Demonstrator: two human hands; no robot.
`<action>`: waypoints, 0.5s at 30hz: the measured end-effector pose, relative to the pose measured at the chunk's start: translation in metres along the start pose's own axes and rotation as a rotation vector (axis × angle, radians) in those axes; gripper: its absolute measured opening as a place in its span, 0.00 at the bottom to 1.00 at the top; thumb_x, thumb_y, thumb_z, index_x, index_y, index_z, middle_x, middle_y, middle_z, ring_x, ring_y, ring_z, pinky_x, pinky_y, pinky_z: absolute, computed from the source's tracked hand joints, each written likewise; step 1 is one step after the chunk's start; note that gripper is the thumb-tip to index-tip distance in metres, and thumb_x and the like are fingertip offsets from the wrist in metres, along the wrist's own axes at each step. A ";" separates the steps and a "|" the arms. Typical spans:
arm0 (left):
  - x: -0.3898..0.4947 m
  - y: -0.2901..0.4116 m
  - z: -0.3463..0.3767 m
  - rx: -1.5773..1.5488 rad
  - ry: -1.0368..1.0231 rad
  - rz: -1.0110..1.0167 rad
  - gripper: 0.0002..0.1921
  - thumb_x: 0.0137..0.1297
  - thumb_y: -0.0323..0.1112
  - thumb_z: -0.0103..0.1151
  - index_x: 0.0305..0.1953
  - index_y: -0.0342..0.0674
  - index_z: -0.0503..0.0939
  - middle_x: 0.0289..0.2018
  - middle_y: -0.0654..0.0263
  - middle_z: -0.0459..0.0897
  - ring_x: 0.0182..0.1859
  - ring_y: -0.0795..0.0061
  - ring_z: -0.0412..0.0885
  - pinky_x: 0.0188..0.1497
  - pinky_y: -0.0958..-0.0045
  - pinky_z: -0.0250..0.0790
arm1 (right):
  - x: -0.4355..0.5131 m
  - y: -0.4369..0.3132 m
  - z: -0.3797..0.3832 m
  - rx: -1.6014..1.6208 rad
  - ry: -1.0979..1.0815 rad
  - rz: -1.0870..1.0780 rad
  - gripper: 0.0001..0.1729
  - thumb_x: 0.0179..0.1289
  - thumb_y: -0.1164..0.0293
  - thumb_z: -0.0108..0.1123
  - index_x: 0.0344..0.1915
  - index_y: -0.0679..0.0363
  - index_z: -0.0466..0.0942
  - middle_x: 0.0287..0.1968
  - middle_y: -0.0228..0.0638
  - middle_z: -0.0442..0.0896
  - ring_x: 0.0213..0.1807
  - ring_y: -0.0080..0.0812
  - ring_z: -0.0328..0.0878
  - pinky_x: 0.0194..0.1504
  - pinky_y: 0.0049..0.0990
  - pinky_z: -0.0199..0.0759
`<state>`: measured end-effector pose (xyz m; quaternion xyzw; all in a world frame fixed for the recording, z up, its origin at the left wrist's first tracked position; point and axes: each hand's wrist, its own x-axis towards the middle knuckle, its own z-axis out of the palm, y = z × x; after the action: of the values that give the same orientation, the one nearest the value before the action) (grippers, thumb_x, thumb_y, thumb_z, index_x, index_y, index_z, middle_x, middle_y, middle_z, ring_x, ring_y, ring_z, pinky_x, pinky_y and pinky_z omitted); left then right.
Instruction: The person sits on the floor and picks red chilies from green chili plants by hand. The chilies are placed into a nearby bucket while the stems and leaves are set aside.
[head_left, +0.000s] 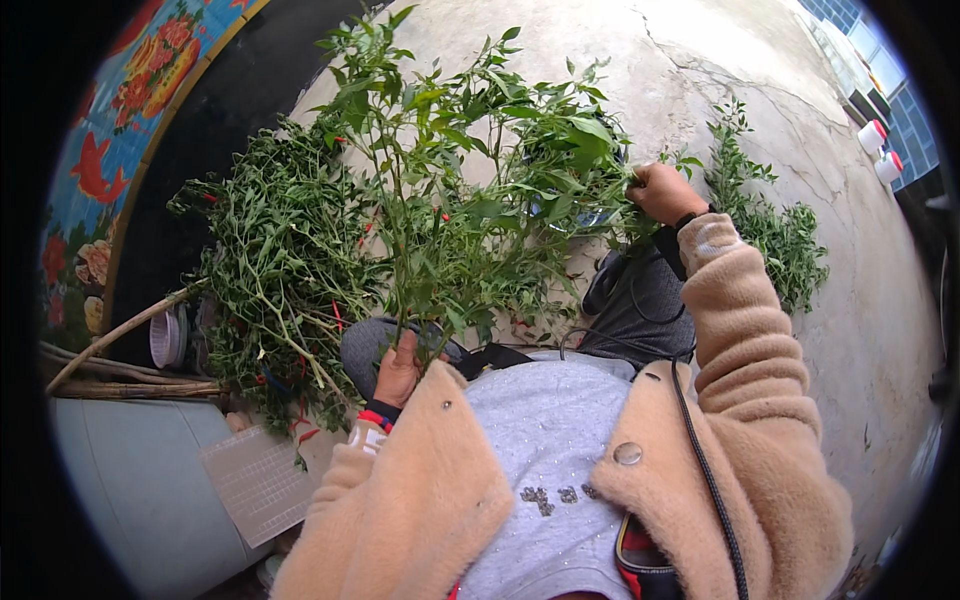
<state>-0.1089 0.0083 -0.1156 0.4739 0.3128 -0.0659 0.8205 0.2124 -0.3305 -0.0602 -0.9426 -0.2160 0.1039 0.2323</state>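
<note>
My left hand (398, 370) grips the lower stem of a leafy chili pepper plant (401, 176) near my left knee. The plant rises and spreads in front of me, its branches reaching past the far side of my legs. To the right, my right hand (667, 192) has its fingers closed around leafy sprigs at the plant's outer edge; what exactly lies between the fingers is hidden. Behind the leaves a basin (585, 217) shows only in part. A heap of wilted chili plants (285, 217) with a few red peppers lies on the left.
More cut plants (780, 247) lie on the cracked concrete floor (862, 300) at right. A wooden stick (124, 337), a pink plastic basket (166, 339) and a cardboard sheet (259, 484) are at left. Red-lidded white containers (888, 166) stand far right. A black cord (705, 472) hangs along my jacket.
</note>
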 end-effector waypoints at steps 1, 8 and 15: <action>-0.001 0.001 0.001 0.004 0.028 -0.007 0.27 0.59 0.57 0.55 0.41 0.34 0.74 0.27 0.58 0.82 0.28 0.67 0.82 0.29 0.68 0.76 | -0.002 0.000 0.001 -0.011 0.013 -0.013 0.14 0.51 0.63 0.62 0.32 0.63 0.79 0.26 0.47 0.79 0.30 0.45 0.77 0.37 0.36 0.70; 0.003 0.000 -0.001 0.006 0.004 0.005 0.27 0.59 0.58 0.54 0.39 0.33 0.75 0.27 0.57 0.82 0.28 0.68 0.81 0.29 0.68 0.76 | -0.014 -0.007 0.009 -0.045 -0.101 0.055 0.13 0.49 0.61 0.63 0.30 0.59 0.80 0.28 0.46 0.80 0.33 0.46 0.78 0.38 0.38 0.71; 0.001 0.002 0.006 0.090 0.039 0.004 0.27 0.59 0.58 0.54 0.38 0.33 0.75 0.27 0.57 0.81 0.29 0.69 0.81 0.29 0.68 0.76 | -0.018 -0.016 0.011 -0.380 0.139 0.087 0.10 0.55 0.73 0.48 0.34 0.55 0.78 0.40 0.43 0.75 0.42 0.46 0.77 0.41 0.41 0.71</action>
<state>-0.1047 0.0046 -0.1122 0.5122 0.3245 -0.0691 0.7922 0.1873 -0.3217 -0.0597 -0.9829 -0.1742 0.0059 0.0597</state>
